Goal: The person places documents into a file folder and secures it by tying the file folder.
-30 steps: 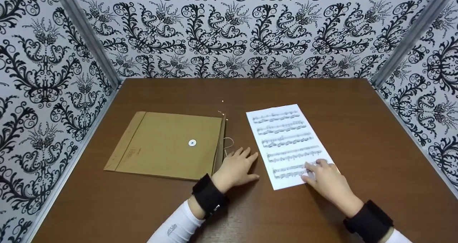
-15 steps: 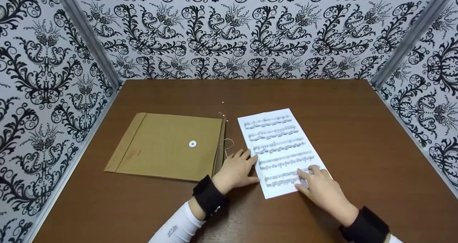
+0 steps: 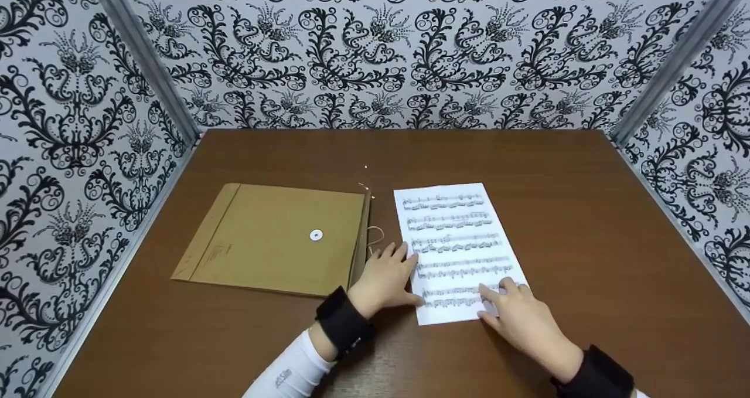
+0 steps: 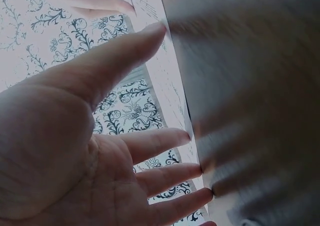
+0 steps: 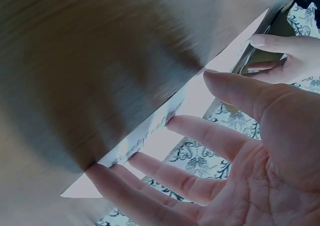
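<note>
The right hand (image 3: pixel 518 322), lower right of center, rests extended fingertips on the printed sheet music (image 3: pixel 460 254), gripping nothing. The left hand (image 3: pixel 387 281), at lower center, has its fingers spread apart, tips touching the sheet's left edge. Over the last second the page has slid left and toward the bottom of the frame and turned straighter, so it now lies flat and steadied between both hands. Counted: one page visible, with five rows of notation; at center left, one brown kraft envelope (image 3: pixel 269 245) with one white button (image 3: pixel 316 235) and one loose string (image 3: pixel 382 234); two black wristbands (image 3: pixel 343 322).
</note>
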{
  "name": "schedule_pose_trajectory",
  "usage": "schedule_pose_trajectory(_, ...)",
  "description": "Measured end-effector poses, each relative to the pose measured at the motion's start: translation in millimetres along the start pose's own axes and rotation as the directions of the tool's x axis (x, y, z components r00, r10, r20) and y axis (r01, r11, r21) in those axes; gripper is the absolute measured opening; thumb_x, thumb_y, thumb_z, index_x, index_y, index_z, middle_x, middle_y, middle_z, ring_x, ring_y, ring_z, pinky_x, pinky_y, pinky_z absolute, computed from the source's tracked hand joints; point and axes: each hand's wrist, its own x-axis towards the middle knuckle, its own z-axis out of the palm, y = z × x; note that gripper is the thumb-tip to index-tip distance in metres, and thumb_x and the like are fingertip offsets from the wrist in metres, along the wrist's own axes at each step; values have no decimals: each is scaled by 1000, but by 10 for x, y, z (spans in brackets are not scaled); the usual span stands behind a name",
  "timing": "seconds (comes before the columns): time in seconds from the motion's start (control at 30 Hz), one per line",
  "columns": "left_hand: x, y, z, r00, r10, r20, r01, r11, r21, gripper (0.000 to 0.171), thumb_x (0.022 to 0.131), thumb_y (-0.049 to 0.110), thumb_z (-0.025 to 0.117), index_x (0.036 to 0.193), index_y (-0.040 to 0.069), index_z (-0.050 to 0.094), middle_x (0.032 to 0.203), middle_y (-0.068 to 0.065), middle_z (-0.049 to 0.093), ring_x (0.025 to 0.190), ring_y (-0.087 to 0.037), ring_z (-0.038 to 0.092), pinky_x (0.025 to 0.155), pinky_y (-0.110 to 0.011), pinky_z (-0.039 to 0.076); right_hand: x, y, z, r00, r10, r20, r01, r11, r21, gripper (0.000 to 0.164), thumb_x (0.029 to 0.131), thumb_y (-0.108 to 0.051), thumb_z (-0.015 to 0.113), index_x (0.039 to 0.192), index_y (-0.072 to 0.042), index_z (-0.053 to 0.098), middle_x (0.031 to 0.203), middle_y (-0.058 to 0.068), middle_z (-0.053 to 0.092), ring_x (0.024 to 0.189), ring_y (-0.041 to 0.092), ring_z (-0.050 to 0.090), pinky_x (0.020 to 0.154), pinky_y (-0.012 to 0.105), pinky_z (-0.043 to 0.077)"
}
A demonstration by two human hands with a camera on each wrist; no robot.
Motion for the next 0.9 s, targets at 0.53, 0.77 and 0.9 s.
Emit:
schedule_pose_trajectory(0.53,3,-26,-10,1000,9,-29,-10,999,-39,92,77,57,83,150,12,52,159,-16,47,147,-39,47,114,-54,46,160,217,-154,995,-26,95,5,975,222,38,89,-31,78,116,-5,75,102,13,71,83,27,68,69,46,55)
schedule_pose_trajectory(0.77,4,-35,-10,1000,5,-22,-7,996,-91,93,77,56,84,151,11,50,161,-17,45,148,-40,45,113,-58,47,390,559,-227,986,-21,164,-41,931,362,49,94,-34,73,123,4,69,109,24,74,88,30,70,74,46,55)
schedule_pose_trajectory(0.9,3,-38,-8,1000,6,-27,-8,995,-99,93,77,55,84,150,10,51,160,-18,45,148,-41,44,112,-59,47,476,716,-265,978,-7,206,-87,892,443,55,96,-35,70,131,8,63,112,25,73,96,30,70,78,43,56)
